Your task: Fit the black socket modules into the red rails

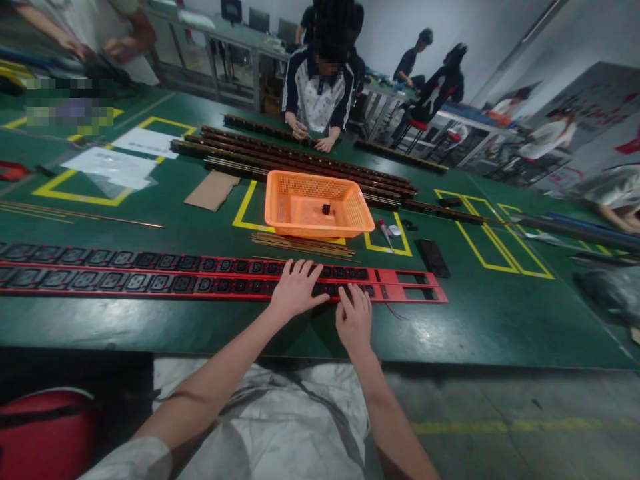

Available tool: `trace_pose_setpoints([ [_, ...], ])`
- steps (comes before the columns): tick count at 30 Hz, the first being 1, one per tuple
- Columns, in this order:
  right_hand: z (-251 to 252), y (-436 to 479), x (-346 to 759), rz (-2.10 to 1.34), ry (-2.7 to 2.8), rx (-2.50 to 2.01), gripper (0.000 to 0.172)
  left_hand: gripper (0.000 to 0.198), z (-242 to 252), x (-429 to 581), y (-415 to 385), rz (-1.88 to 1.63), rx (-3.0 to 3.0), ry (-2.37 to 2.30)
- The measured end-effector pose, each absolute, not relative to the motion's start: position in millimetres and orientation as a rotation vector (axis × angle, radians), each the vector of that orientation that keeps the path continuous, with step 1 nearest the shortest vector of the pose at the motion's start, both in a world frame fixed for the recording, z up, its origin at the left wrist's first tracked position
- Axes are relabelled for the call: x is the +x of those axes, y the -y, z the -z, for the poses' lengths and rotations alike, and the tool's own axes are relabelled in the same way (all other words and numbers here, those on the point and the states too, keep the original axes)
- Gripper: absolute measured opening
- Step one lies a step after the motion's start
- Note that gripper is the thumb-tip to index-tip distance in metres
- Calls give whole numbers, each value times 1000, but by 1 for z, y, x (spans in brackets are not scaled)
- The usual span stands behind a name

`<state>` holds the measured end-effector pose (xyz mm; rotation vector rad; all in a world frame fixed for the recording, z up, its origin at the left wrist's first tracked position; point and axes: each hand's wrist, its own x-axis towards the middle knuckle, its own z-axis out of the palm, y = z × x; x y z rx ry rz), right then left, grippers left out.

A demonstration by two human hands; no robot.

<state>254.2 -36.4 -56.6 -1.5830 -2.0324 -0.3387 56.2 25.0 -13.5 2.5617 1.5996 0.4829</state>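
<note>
Two long red strips point(395, 292) lie side by side along the near part of the green table, each set with a row of black sockets point(183, 284). My left hand point(296, 288) rests across both strips, fingers spread and thumb pointing right. On the nearer strip, close to its right end, my right hand point(355, 313) touches the sockets with its fingertips, fingers slightly bent and apart. Neither hand shows anything held. Sockets under both hands are partly hidden. A thin reddish wire point(397, 311) sticks out from the nearer strip's front edge.
An orange basket point(320, 227) with a small black piece point(326, 209) stands behind the strips. Thin brass-coloured rods point(303, 245) lie before it; long dark bars point(300, 160) lie beyond. A black phone point(433, 259) and cardboard point(211, 191) are nearby. A co-worker point(320, 87) works opposite.
</note>
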Motion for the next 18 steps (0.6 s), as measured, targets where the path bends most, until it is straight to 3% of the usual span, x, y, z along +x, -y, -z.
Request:
trace_pose_setpoints([
  [8, 55, 34, 253, 303, 2011, -1614, 41, 74, 12, 55, -24, -471, 2565, -1606],
  [18, 50, 23, 251, 287, 1962, -1676, 27, 73, 11, 56, -24, -480, 2568, -1601],
])
